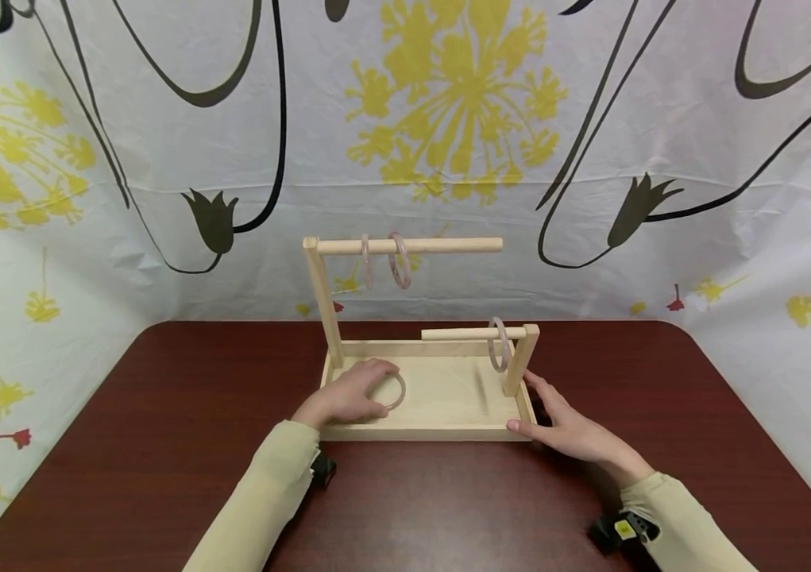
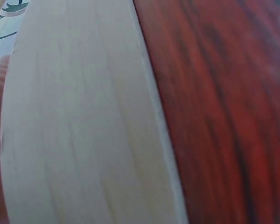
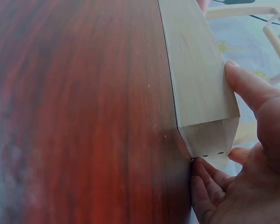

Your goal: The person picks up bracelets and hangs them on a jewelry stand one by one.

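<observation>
A pale wooden tray stand (image 1: 426, 434) with two rods stands on the table. Inside its left part my left hand (image 1: 348, 395) holds a pinkish bangle (image 1: 403, 393) between thumb and fingers, low over the tray floor. At the right front corner, my right hand (image 1: 577, 429) grips the tray, thumb on the front rim and fingers along the end wall; the right wrist view shows this thumb (image 3: 252, 86) and corner closely. Two bangles (image 1: 399, 262) hang on the tall rod (image 1: 448, 245), and another bangle (image 1: 498, 344) hangs on the short rod (image 1: 455, 334). The left wrist view mostly shows the tray's wall (image 2: 84, 116).
A dark reddish-brown table (image 1: 219, 381) lies under the tray. Behind and at both sides hangs a white cloth (image 1: 462, 214) with yellow and grey flower prints. The tall post (image 1: 324, 302) rises at the tray's left, a shorter post (image 1: 522, 361) at the right.
</observation>
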Motion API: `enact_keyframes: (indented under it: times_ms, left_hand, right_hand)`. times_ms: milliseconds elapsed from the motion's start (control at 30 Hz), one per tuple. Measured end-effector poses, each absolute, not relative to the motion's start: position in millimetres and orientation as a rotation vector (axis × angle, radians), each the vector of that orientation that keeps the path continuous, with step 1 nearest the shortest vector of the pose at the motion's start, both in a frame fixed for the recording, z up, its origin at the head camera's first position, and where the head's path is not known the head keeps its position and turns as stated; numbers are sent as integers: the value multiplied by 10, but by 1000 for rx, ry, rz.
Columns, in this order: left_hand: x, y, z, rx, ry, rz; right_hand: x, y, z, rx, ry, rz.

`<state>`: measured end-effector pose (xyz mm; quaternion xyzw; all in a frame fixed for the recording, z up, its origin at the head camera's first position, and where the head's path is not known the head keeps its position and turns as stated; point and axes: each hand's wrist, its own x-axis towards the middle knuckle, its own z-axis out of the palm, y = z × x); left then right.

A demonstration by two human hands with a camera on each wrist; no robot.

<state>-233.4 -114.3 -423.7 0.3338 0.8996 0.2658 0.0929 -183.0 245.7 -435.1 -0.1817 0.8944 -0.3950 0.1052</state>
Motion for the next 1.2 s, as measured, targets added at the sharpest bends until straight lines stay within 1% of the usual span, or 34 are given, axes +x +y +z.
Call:
enact_keyframes:
  times_ms: [700, 933, 1200]
  left_hand:
    - [-2323, -1138, -4192, 897, 2632, 949]
    - [-2299, -1144, -4168, 823, 2583, 1096]
    - [-2301, -1139, -4174, 801, 2502, 1280]
  right_hand:
    - [-1843, 2455, -4346, -594, 2667, -1180]
    - [-1836, 2452, -4323, -574, 2650, -1173]
    - [-1836, 2452, -4314, -566, 2640, -1172]
